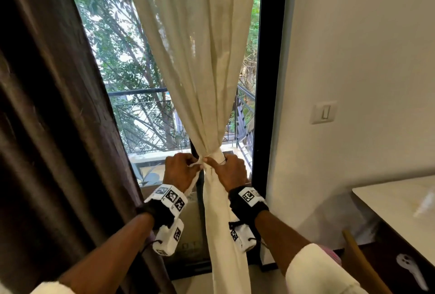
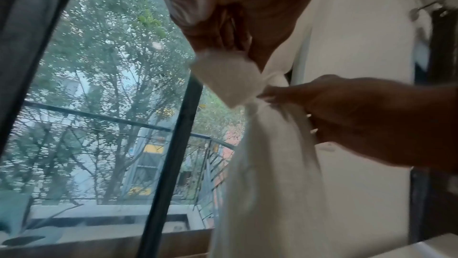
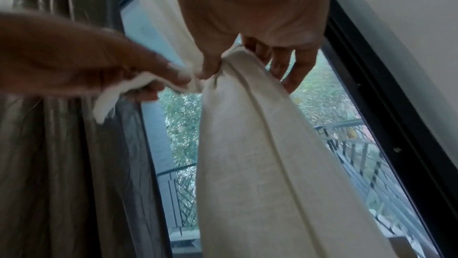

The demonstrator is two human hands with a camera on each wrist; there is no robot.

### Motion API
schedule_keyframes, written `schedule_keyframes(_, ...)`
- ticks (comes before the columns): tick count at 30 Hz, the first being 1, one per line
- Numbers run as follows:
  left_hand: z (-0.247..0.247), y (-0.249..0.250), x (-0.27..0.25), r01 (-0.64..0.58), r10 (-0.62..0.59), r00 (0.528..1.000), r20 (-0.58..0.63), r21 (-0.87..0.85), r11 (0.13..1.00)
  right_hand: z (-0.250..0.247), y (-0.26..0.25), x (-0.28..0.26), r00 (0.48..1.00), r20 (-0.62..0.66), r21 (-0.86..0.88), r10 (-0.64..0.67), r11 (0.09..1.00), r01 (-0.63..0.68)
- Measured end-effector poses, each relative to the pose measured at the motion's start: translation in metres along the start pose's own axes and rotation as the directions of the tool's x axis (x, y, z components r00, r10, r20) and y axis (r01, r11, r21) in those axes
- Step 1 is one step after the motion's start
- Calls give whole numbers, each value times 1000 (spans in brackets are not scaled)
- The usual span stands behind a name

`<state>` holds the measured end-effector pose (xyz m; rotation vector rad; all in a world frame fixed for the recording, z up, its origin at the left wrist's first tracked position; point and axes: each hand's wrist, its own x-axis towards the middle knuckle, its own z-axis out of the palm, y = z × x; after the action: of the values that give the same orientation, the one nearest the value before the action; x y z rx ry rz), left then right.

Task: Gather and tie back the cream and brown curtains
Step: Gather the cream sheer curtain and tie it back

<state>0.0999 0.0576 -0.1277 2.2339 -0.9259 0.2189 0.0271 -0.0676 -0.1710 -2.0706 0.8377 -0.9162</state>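
Observation:
The cream curtain hangs in front of the window and is bunched into a narrow waist at hand height. A cream tie strip wraps that waist. My left hand grips the strip's loose end just left of the bunch. My right hand curls round the gathered curtain, with its thumb pressed on the crossing of the strip. The brown curtain hangs loose along the left side, behind my left forearm. In the right wrist view the strip end trails out of the left hand.
A black window frame stands right of the cream curtain, then a white wall with a light switch. A white table and a wooden chair back are at the lower right. A balcony railing shows outside the glass.

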Motion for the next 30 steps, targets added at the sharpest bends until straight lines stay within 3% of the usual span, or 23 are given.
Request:
schedule_keyframes(3,-4,13,0,-6,6,1000,3,12,1000,13,-4,-7,986,-121,-109,-116,989,103)
schedule_keyframes(8,-5,27,9,128,-122,988,92,-62,990,26,1,-24,957,-31,-207,-288,939,275)
schedule_keyframes(12,8,37,19,279,-233,930,284,-134,951,20,8,-23,946,81,-79,-314,944,321)
schedule_keyframes(18,15,38,36,332,-303,928,217,-114,936,6,15,-11,936,130,-35,-328,941,335)
schedule_keyframes(21,37,36,42,438,-389,883,263,-165,884,1,15,-18,910,177,9,-374,926,378)
schedule_keyframes(24,61,21,59,456,-391,885,254,-298,839,-2,20,-23,902,32,84,-430,901,426)
schedule_keyframes(27,63,14,69,455,-384,888,255,-358,815,-4,30,-26,882,-4,-10,-472,882,472)
schedule_keyframes(30,82,-12,85,455,-375,886,271,-361,814,-11,37,-20,922,-93,75,-376,921,383)
